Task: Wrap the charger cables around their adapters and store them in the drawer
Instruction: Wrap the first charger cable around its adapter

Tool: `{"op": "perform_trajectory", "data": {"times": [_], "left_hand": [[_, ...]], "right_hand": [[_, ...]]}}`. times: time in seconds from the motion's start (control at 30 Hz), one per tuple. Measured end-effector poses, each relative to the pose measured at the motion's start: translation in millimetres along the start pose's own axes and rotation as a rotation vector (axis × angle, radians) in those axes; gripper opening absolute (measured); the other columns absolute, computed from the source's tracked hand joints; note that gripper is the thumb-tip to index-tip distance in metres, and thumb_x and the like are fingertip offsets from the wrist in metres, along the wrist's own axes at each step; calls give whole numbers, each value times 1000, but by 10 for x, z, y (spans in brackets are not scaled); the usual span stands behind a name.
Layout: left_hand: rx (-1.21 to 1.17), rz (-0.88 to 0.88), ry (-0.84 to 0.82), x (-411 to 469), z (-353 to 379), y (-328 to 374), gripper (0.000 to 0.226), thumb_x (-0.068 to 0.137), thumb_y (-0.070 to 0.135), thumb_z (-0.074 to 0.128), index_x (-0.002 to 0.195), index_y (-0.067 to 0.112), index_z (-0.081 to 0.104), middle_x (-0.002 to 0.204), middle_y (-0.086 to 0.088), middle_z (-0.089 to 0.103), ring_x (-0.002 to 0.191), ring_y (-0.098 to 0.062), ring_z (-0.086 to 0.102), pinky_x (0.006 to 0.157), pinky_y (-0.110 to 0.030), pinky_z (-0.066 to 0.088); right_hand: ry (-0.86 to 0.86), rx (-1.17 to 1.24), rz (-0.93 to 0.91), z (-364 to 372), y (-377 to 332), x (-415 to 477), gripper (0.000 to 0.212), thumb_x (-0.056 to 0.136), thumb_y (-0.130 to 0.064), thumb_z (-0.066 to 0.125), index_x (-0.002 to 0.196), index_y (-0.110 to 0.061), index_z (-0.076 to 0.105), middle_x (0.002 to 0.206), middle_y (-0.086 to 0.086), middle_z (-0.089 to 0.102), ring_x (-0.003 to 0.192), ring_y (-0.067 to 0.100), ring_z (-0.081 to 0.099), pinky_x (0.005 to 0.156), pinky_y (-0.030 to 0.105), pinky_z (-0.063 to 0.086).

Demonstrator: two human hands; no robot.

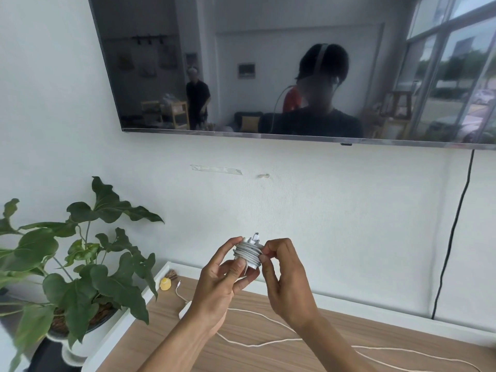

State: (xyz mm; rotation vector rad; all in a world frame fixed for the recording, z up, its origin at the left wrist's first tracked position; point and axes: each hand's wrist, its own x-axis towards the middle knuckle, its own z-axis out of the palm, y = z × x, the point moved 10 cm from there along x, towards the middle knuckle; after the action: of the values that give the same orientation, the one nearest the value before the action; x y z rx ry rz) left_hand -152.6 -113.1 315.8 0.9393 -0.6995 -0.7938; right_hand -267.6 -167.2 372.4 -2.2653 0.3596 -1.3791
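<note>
both hands were up in front of the wall, well above the wooden surface [322, 331]. left hand [222, 277] gripped the white adapter [248, 255] with its cable coiled tight around it, and the right hand [284, 275] pinched the coil's side, plug tip poking out on top. a second adapter [184, 310] lay on the surface with its loose cable [268, 342] trailing right, near a yellow thing [165, 284] and a potted plant [80, 277].

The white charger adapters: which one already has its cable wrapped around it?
The white adapter held in both hands; the other white adapter lies on the wooden tabletop, cable loose.
</note>
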Motion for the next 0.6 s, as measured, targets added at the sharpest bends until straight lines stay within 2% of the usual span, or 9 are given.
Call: {"op": "perform_trajectory", "data": {"times": [0.17, 0.33, 0.43, 0.6], "left_hand": [[18, 3, 11, 5, 18, 0, 43, 81, 16, 64, 124, 19, 62, 91, -27, 64, 93, -26, 66, 91, -40, 55], [-25, -14, 12, -4, 74, -28, 46, 81, 16, 64, 126, 17, 60, 90, -26, 62, 88, -27, 66, 88, -39, 57], [-125, -32, -4, -14, 165, -46, 42, 82, 13, 61, 124, 14, 61, 98, -19, 70, 88, -25, 67, 81, -32, 59], [-173, -51, 2, -4, 158, -42, 40, 82, 11, 59, 122, 12, 60, 102, -16, 72, 84, -22, 67, 77, -29, 59]], "right_hand": [[-16, -37, -33, 12, 15, 4, 8, 95, -7, 44, 98, -14, 47, 95, -7, 45, 87, 8, 49, 79, 10, 37], [15, -89, -72, -56, 40, 41, 33, 83, 14, 43, 96, -17, 45, 94, -14, 39, 83, 5, 46, 75, 7, 37], [100, -146, -98, -116, 22, 69, 46, 72, 22, 41, 97, -16, 48, 96, -7, 45, 86, 5, 49, 75, 11, 46], [127, -194, -157, -122, 6, 20, 39, 78, 16, 46, 101, -14, 55, 99, 0, 50, 87, 10, 55, 73, 16, 49]]}}
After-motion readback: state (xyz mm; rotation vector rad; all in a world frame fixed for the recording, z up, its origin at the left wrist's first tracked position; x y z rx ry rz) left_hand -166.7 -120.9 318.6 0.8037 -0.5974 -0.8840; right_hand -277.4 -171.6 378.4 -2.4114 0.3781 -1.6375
